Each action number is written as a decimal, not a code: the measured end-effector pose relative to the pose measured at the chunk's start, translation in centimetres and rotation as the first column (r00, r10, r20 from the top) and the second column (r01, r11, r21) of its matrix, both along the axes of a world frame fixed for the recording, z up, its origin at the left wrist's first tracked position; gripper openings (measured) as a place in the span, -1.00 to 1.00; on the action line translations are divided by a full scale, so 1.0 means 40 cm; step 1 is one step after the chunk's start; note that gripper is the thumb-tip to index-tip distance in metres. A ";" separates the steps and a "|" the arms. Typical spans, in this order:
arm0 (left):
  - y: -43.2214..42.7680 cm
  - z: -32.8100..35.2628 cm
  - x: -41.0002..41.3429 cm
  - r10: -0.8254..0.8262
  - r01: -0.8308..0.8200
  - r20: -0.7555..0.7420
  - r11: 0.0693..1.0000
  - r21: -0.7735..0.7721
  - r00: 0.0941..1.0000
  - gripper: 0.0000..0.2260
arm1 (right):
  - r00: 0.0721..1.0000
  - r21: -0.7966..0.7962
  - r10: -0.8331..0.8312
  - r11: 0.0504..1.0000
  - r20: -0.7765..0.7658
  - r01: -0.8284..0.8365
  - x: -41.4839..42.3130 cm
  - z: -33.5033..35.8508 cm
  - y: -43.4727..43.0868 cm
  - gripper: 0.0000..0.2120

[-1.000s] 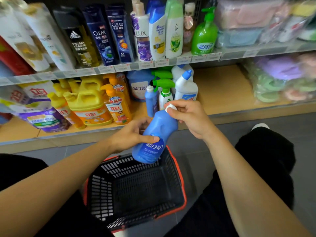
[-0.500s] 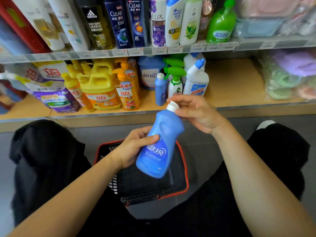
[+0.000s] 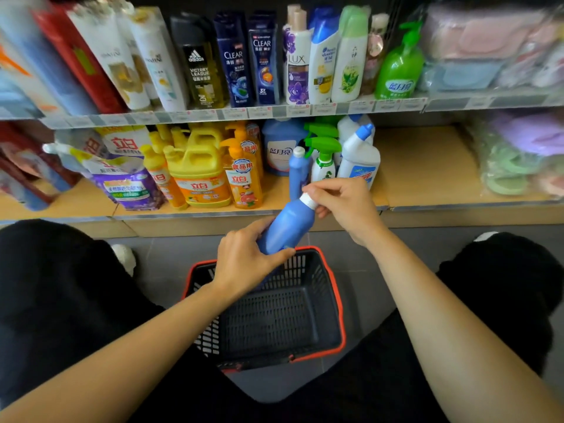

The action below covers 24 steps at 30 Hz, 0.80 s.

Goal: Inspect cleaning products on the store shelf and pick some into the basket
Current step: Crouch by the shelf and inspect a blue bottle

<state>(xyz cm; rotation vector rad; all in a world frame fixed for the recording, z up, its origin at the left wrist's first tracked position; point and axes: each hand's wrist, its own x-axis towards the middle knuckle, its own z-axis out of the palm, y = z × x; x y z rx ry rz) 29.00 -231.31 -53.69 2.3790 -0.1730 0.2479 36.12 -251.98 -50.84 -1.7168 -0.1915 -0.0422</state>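
While I inspect at frame centre: left hand [image 3: 247, 257] wraps bottle [image 3: 287, 227] base, bottle tilted above basket [image 3: 338, 300]; right hand [image 3: 345, 206] pinches cap [image 3: 308, 200]. I judge bottle stiff, slick, weighty if full; grip body, not cap.

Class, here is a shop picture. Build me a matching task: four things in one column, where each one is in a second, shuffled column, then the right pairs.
Column A
1. blue bottle
2. basket
3. green pump bottle
4. yellow jug

Column B
a. standing on the upper shelf
b. on the floor in front of the shelves
c. gripped low down by the left hand, with the right hand at its white cap
d. standing on the lower shelf

Pairs: 1-c, 2-b, 3-a, 4-d
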 end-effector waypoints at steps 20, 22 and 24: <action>0.143 0.075 0.083 -0.277 0.162 -0.146 0.835 -0.526 0.950 -0.48 | 0.991 -0.036 0.126 0.992 0.048 -0.124 0.019 0.173 0.104 -0.75; 0.152 0.065 0.110 -0.296 0.127 -0.191 0.790 -0.599 0.936 -0.50 | 0.988 -0.022 0.156 0.987 -0.008 -0.157 0.042 0.149 0.110 -0.85; 0.153 0.049 0.138 -0.319 0.070 -0.238 0.717 -0.694 0.917 -0.51 | 0.978 -0.023 0.182 0.982 -0.102 -0.186 0.068 0.110 0.113 -0.80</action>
